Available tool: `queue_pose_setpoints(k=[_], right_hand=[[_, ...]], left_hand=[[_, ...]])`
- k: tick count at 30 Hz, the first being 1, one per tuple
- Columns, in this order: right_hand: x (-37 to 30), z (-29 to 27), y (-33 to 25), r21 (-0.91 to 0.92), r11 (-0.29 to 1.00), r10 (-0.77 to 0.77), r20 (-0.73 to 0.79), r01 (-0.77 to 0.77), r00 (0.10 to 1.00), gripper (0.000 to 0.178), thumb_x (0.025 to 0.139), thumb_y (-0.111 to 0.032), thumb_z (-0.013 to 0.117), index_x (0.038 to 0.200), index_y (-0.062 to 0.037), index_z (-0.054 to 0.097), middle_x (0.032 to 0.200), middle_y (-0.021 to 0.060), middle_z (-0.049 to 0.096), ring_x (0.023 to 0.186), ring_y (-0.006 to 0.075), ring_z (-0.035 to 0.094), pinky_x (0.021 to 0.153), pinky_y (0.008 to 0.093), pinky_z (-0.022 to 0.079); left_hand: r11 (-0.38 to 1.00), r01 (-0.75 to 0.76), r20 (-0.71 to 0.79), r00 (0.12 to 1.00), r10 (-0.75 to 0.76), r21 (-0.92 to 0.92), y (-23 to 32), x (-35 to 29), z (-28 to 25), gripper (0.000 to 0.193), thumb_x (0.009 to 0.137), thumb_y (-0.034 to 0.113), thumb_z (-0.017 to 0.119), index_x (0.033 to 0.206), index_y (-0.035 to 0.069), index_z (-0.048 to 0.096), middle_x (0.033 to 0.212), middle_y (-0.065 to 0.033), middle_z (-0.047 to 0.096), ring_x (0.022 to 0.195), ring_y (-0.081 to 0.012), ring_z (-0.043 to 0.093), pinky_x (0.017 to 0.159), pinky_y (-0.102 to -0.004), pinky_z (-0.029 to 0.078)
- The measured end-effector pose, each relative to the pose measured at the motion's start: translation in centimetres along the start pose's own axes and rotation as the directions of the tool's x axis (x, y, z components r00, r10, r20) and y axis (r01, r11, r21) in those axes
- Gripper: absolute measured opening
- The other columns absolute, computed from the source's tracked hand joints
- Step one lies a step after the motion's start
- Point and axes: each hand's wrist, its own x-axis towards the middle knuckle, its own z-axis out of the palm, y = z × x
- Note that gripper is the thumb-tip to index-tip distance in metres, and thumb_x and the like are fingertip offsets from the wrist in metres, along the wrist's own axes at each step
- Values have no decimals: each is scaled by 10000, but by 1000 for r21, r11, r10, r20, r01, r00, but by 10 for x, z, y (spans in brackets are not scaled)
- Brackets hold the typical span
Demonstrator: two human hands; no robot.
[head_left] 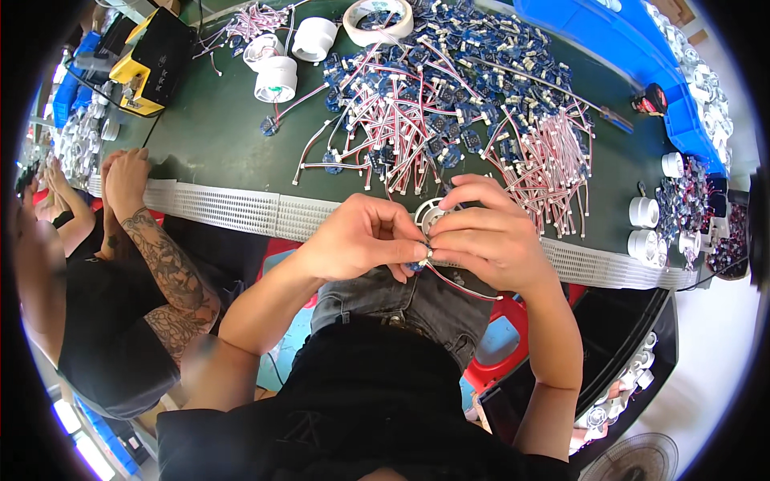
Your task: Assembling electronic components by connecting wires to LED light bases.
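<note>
My left hand (365,240) pinches a small blue circuit board (415,265) between thumb and fingers, close to my body at the table's near edge. My right hand (493,236) meets it there, its fingertips closed on the cable (457,284) where it joins the board. The cable's red and white wires trail to the right, with a loose white plug at the end. Just beyond the fingertips is a round white housing (427,210), partly covered by the right fingers. Whether a hand also grips this housing, I cannot tell.
A heap of blue circuit boards (513,60) with bundled cables (553,152) covers the green table. White cups (275,78) and a tape roll (397,32) lie at the far left. Blue bins (682,104) stand right. A co-worker's clasped hands (126,180) rest at the left.
</note>
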Motion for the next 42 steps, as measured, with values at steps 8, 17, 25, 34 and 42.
queue_pose_setpoints(k=[8,17,25,34,42], right_hand=[[-6,-5,5,32,999,18,1,-18,1000,158,706,-171,795,797,-69,715,871,18,694,940,240,628,919,451,498],[-10,7,12,127,992,8,-90,3,996,149,721,-167,803,814,-79,728,880,14,706,961,247,626,971,482,467],[1,-20,-10,-15,1000,-22,-121,20,992,290,679,-242,838,895,-89,719,1048,22,687,1074,270,578,1013,465,415],[-126,-228,28,-577,-170,690,-648,-799,322,597,665,-275,833,1201,-94,643,1154,182,657,1063,375,620,929,433,476],[-117,-177,-8,569,751,648,-538,-335,540,531,911,-149,646,1383,-9,448,1366,149,529,1212,274,553,990,425,477]], left_hand=[[1000,30,45,999,-30,6,6,9,4,110,862,53,717,892,-45,679,781,-94,691,658,-138,676,595,-259,566],[998,43,-116,993,-37,53,11,1,9,85,841,-10,712,872,-57,648,783,-123,682,678,-173,685,586,-285,588],[990,-142,-234,963,136,-8,14,-22,10,57,842,-64,668,873,-31,633,816,-114,674,685,-178,682,613,-335,615],[713,-664,-704,395,591,226,16,-83,-120,111,956,80,607,1018,-10,617,966,-55,629,835,-134,621,826,-289,547],[744,-636,-833,284,475,207,2,-57,-177,283,963,142,609,1165,-54,578,1091,-131,625,999,-216,645,949,-339,530]])
